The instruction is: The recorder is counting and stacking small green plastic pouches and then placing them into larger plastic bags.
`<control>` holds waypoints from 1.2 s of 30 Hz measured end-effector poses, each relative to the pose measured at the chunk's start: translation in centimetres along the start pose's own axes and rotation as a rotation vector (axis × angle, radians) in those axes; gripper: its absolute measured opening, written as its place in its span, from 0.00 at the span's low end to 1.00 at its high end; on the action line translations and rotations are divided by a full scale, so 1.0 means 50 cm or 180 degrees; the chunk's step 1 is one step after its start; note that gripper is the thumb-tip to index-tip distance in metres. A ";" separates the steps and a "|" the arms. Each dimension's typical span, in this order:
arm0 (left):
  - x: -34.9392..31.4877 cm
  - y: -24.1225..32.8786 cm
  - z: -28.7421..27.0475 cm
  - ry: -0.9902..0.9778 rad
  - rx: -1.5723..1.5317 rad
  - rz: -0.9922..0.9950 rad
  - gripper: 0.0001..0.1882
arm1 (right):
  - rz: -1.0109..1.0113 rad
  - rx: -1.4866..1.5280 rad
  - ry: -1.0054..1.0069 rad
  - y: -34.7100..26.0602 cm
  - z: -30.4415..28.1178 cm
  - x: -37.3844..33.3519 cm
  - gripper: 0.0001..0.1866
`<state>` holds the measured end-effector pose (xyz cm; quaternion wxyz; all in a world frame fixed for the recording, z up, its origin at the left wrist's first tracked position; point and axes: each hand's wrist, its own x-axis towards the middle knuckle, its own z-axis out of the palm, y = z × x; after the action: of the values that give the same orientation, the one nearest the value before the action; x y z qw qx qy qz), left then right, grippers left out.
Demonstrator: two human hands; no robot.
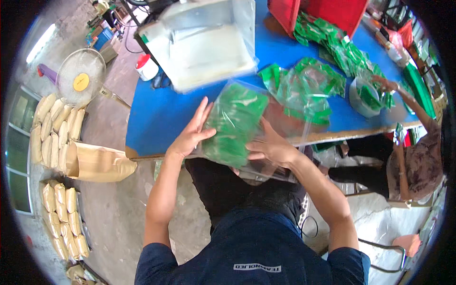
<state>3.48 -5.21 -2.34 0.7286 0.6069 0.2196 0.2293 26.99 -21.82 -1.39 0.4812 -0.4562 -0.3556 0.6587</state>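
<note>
Between my hands, over the table's front edge, is a clear plastic bag with a stack of flat green packets inside it. My left hand holds the bag's left side, its thumb against the packets and its fingers along the edge. My right hand grips the bag on the right, fingers bent across its front and slightly blurred. Right of the bag, a loose heap of green and clear packets lies on the blue table.
A whitish open bin lies at the table's back left, near a red-lidded white jar. A red crate spills green packets. At right, another person's hand reaches over a white bowl. A fan and brown paper sacks stand left.
</note>
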 end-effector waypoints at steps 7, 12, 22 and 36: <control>0.032 0.023 -0.055 -0.0207 0.2024 0.0079 0.49 | -0.0768 -0.3992 0.1023 0.058 0.024 0.025 0.51; 0.046 0.083 0.084 0.0244 0.4188 0.0954 0.43 | -0.1837 -0.4585 0.0606 0.061 -0.105 -0.114 0.27; 0.072 -0.026 0.148 -0.0514 0.5011 0.0743 0.49 | -0.1811 -0.3861 0.3663 -0.084 -0.322 -0.235 0.33; 0.011 0.065 0.031 -0.0816 0.5019 -0.0066 0.48 | -0.0014 -0.4836 0.3317 -0.321 -0.807 -0.286 0.23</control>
<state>4.64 -5.59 1.09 0.1064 0.9629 0.2372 -0.0720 71.74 -29.77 3.54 0.1529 -0.8880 -0.4318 -0.0415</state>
